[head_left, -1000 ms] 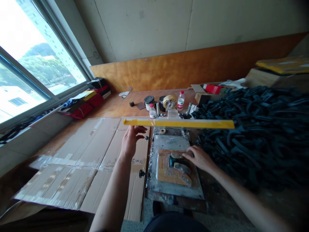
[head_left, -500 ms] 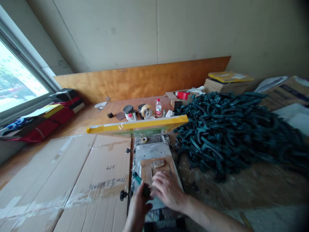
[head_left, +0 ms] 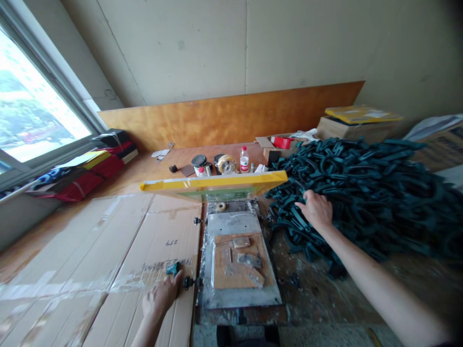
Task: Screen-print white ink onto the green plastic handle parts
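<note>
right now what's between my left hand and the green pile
In the head view: a black knob, the metal plate under a wooden board, then tabletop.

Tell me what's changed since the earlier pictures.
The left hand has carried a curved dark green piece leftward off the rectangular brown wooden board to the flat brown cardboard. The right hand has moved rightward from the board to the heap of dark green pieces. The small brownish blocks remain on the board, and the yellow-edged frame remains raised.

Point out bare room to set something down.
Widest: the cardboard between the left hand and the red folders. Smaller: the bench strip right of the metal plate, below the dark green pile. Crowded: that pile and the back row around the bottles and large tape roll.
</note>
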A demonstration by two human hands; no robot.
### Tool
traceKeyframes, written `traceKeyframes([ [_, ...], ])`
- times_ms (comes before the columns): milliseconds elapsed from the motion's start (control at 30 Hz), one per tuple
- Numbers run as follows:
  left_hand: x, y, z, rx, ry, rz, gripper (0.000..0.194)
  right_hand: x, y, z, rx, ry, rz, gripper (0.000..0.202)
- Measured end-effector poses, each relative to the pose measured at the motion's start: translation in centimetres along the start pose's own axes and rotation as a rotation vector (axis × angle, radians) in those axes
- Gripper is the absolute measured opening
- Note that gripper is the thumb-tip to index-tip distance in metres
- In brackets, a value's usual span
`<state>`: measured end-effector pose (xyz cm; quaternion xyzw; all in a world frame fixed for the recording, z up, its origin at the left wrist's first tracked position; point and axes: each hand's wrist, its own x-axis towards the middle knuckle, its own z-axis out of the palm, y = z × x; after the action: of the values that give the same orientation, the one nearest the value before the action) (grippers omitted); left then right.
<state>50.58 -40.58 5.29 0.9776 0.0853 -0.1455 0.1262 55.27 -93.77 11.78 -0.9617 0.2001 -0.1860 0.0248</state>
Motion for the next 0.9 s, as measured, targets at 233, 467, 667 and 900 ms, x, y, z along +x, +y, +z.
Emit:
traceKeyframes([
  [233,1.3,9.3,-11.1,-0.806,0.195,0.244,0.063,-9.7,-10.2,1.0,0.702,-0.475,-0.444,0.022],
  [467,0.6,13.4,-15.8,-1.264,0.35,0.444,0.048,-11.1,-11.4,1.7,0.742,-0.456,-0.36,0.027],
  [667,0.0,14.1,-7.8,-0.643,0.293,0.7,0.036,-9.6,-7.5,-2.2,0.82,-0.434,-0.279,0.032],
  [900,-2.7,20.2,-2.5,0.097,0.241,1.197,0.022,-11.1,-7.3,-7.1,0.953,-0.644,-0.335,0.033],
])
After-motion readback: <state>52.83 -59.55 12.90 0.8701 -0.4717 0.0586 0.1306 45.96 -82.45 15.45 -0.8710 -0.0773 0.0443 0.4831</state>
